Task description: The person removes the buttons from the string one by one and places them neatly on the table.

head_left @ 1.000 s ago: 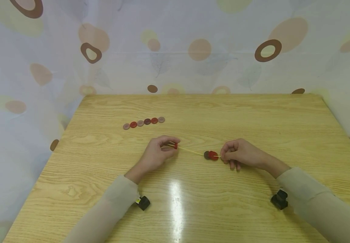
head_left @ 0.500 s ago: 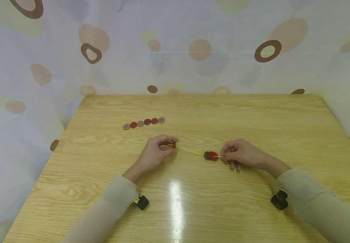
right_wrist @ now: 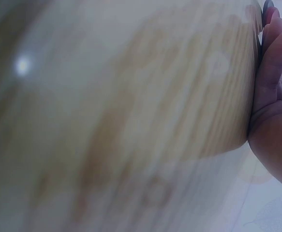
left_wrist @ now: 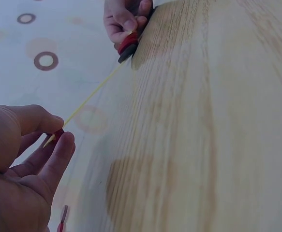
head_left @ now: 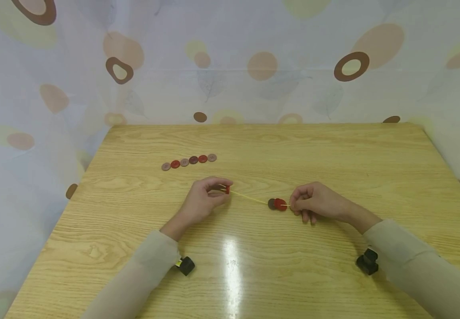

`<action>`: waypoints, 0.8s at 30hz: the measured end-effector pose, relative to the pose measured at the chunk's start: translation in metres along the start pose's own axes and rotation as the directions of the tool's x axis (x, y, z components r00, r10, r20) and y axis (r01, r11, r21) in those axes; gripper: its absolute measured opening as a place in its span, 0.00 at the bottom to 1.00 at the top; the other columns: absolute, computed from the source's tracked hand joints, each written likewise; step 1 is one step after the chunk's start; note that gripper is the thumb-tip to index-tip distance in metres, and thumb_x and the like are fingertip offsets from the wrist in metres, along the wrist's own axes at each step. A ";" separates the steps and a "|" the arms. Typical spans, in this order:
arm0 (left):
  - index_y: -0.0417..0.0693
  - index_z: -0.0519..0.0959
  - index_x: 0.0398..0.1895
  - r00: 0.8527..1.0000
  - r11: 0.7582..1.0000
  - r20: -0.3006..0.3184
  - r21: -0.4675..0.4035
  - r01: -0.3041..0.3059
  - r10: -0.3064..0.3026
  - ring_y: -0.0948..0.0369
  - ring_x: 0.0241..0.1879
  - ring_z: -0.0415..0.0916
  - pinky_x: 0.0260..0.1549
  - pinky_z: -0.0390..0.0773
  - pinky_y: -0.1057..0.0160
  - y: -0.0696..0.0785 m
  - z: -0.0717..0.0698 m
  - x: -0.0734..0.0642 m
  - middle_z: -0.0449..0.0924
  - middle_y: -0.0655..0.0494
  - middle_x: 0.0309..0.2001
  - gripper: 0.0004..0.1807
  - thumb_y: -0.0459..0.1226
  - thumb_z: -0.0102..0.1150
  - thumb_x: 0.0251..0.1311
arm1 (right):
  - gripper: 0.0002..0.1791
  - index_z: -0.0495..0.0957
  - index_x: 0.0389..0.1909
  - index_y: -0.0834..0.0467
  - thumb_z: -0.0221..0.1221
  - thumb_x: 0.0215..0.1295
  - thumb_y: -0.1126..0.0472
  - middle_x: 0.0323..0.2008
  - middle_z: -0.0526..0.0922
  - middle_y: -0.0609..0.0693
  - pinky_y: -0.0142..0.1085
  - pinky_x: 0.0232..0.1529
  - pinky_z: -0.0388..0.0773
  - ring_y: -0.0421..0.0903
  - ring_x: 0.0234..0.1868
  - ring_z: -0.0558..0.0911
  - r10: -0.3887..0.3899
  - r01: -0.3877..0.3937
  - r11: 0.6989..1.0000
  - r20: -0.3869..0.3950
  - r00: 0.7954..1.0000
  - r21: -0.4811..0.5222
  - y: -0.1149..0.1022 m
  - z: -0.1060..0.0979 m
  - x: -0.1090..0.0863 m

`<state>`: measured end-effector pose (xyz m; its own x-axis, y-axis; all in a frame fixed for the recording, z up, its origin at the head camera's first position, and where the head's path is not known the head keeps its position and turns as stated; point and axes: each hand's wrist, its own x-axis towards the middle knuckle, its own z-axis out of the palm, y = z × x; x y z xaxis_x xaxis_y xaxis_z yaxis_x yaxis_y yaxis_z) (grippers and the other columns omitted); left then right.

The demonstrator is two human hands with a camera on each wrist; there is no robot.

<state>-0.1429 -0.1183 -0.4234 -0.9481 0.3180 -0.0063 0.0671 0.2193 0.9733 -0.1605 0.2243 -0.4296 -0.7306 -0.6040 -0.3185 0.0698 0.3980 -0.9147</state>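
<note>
Between thumb and fingers my left hand (head_left: pixel 202 201) pinches a red button (head_left: pixel 228 189) by its edges, with a yellow string (head_left: pixel 250 197) running through it. The string stretches taut to several strung buttons, a dark one (head_left: pixel 271 204) and red ones (head_left: pixel 281 204) pressed together. Beside those, my right hand (head_left: pixel 317 201) pinches the string's other end. In the left wrist view the string (left_wrist: pixel 90 99) slants up to the red buttons (left_wrist: pixel 127 42) at the right hand's fingertips. The right wrist view shows the right hand (right_wrist: pixel 276 77) only at its edge, and the grip is hidden.
On the wooden table (head_left: pixel 333 150) a touching row of pink, red and dark buttons (head_left: pixel 193 160) lies beyond the left hand. A patterned cloth (head_left: pixel 230 88) hangs behind the table. Black wrist cameras sit under both sleeves.
My left hand has shifted slightly to the left with the red button in its pinch, so more string shows. My right hand and the strung buttons stay where they were.
</note>
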 end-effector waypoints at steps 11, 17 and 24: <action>0.33 0.80 0.55 1.000 1.000 -0.019 0.008 -0.001 0.002 0.50 0.53 0.80 0.51 0.81 0.62 0.000 -0.002 -0.002 0.79 0.43 0.55 0.18 0.21 0.62 0.60 | 0.10 0.79 0.41 0.68 0.60 0.71 0.63 0.29 0.82 0.60 0.38 0.20 0.81 0.47 0.22 0.80 0.006 -0.006 1.000 0.005 1.000 0.003 -0.001 0.000 0.000; 0.33 0.80 0.55 1.000 1.000 -0.024 0.007 0.000 0.000 0.50 0.54 0.79 0.51 0.81 0.62 -0.001 -0.003 -0.001 0.79 0.44 0.55 0.19 0.21 0.61 0.60 | 0.10 0.79 0.41 0.68 0.60 0.72 0.62 0.30 0.82 0.60 0.38 0.19 0.81 0.47 0.22 0.80 0.002 -0.002 1.000 0.010 1.000 0.008 -0.001 -0.001 0.000; 0.33 0.80 0.55 1.000 1.000 -0.024 0.001 0.006 -0.006 0.51 0.54 0.79 0.51 0.81 0.62 -0.002 -0.004 -0.001 0.79 0.42 0.55 0.19 0.21 0.61 0.60 | 0.10 0.78 0.41 0.68 0.60 0.72 0.63 0.30 0.81 0.60 0.37 0.20 0.81 0.46 0.22 0.80 0.007 -0.007 1.000 0.008 1.000 0.009 -0.002 -0.001 -0.001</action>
<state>-0.1436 -0.1231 -0.4242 -0.9555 0.2948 -0.0064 0.0620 0.2219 0.9731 -0.1603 0.2248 -0.4275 -0.7244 -0.6069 -0.3269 0.0810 0.3959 -0.9147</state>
